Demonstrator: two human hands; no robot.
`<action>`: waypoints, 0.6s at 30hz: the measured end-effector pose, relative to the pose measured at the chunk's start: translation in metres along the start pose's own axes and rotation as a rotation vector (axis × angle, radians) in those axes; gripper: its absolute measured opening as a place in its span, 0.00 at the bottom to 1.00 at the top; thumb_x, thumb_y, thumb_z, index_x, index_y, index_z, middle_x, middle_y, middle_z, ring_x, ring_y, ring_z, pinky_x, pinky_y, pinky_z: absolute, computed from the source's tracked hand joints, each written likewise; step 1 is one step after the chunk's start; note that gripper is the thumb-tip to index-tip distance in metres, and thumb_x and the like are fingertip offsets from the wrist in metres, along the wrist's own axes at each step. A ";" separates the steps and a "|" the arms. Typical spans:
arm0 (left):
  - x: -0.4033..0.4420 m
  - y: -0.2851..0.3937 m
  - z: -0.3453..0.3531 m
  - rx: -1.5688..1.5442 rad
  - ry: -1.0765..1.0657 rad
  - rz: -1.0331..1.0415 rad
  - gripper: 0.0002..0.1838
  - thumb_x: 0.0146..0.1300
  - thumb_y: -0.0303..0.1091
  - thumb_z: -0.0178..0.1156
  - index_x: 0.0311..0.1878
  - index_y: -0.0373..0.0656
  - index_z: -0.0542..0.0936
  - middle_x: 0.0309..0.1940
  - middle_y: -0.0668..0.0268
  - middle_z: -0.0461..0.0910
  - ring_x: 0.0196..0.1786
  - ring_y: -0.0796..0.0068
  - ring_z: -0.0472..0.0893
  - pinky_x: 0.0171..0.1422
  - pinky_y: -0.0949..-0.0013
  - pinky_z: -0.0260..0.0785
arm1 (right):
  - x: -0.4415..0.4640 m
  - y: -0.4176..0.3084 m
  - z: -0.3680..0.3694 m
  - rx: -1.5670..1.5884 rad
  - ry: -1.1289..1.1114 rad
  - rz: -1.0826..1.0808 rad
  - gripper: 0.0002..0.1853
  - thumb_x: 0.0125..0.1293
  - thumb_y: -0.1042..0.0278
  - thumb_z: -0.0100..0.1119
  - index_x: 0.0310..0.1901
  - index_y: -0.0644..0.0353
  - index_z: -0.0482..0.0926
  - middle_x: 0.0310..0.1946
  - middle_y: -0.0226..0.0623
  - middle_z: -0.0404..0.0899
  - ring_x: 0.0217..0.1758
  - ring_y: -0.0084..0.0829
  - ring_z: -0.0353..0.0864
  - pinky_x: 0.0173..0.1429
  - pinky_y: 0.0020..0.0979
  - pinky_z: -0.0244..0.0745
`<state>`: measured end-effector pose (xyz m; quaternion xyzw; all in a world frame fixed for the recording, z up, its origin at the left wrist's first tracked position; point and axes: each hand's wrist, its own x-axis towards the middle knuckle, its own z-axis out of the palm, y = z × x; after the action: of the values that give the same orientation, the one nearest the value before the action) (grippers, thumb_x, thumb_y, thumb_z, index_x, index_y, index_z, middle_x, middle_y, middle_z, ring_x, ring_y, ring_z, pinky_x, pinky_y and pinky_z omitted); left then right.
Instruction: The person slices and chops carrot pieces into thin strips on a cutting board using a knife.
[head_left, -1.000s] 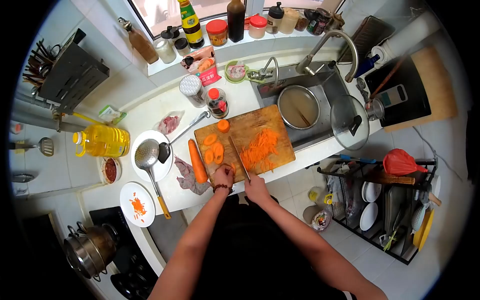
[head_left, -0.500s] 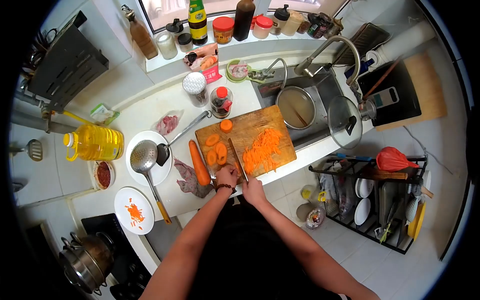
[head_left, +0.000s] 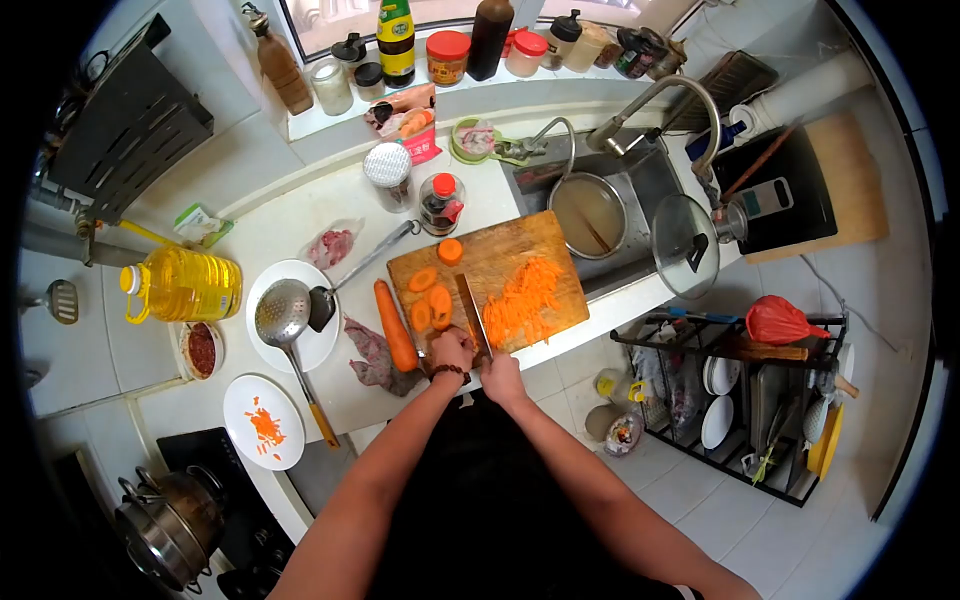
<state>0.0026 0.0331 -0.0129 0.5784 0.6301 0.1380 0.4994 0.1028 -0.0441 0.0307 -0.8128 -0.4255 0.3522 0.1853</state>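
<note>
Carrot shreds (head_left: pixel 522 300) lie beyond the right grip (head_left: pixel 501 379), beside the knife (head_left: pixel 474 312).

The white table (head_left: pixel 485 200) carries a wooden cutting board (head_left: pixel 500 243), two white plates (head_left: pixel 240 410), a crumpled grey cloth (head_left: pixel 380 365), bagged meat (head_left: pixel 332 245), and a red-capped bottle (head_left: pixel 438 210).

Pink packet (head_left: pixel 424 150) near worktop (head_left: pixel 490 195) back edge: white Chinese characters, last two look like 淀粉, rest unclear. Labels on red-capped bottle (head_left: pixel 441 206), windowsill (head_left: pixel 490 90) yellow-labelled bottle (head_left: pixel 397 50), left-edge oil jug (head_left: pixel 200 285): too small to read.
</note>
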 end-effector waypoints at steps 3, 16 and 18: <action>0.003 -0.002 0.006 0.072 -0.008 0.001 0.05 0.62 0.23 0.64 0.38 0.30 0.84 0.33 0.50 0.88 0.32 0.65 0.90 0.38 0.66 0.82 | 0.003 0.005 -0.021 0.082 -0.035 0.025 0.13 0.68 0.65 0.60 0.40 0.71 0.82 0.32 0.65 0.81 0.42 0.63 0.83 0.43 0.53 0.77; 0.002 0.000 0.014 -0.059 0.190 0.202 0.11 0.62 0.34 0.69 0.43 0.37 0.85 0.32 0.58 0.86 0.35 0.69 0.86 0.43 0.65 0.78 | 0.015 0.034 -0.140 0.138 0.053 -0.187 0.11 0.69 0.66 0.59 0.45 0.64 0.83 0.34 0.60 0.82 0.40 0.60 0.83 0.43 0.51 0.77; -0.017 0.032 -0.028 0.000 0.351 0.196 0.09 0.64 0.33 0.68 0.43 0.38 0.85 0.31 0.59 0.85 0.36 0.69 0.85 0.43 0.67 0.77 | 0.014 0.034 -0.170 -0.097 -0.008 -0.277 0.17 0.67 0.66 0.59 0.56 0.56 0.82 0.36 0.57 0.84 0.39 0.58 0.84 0.45 0.53 0.78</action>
<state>-0.0031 0.0389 0.0321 0.6041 0.6480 0.2847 0.3662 0.2511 -0.0523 0.1209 -0.7529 -0.5509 0.3053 0.1909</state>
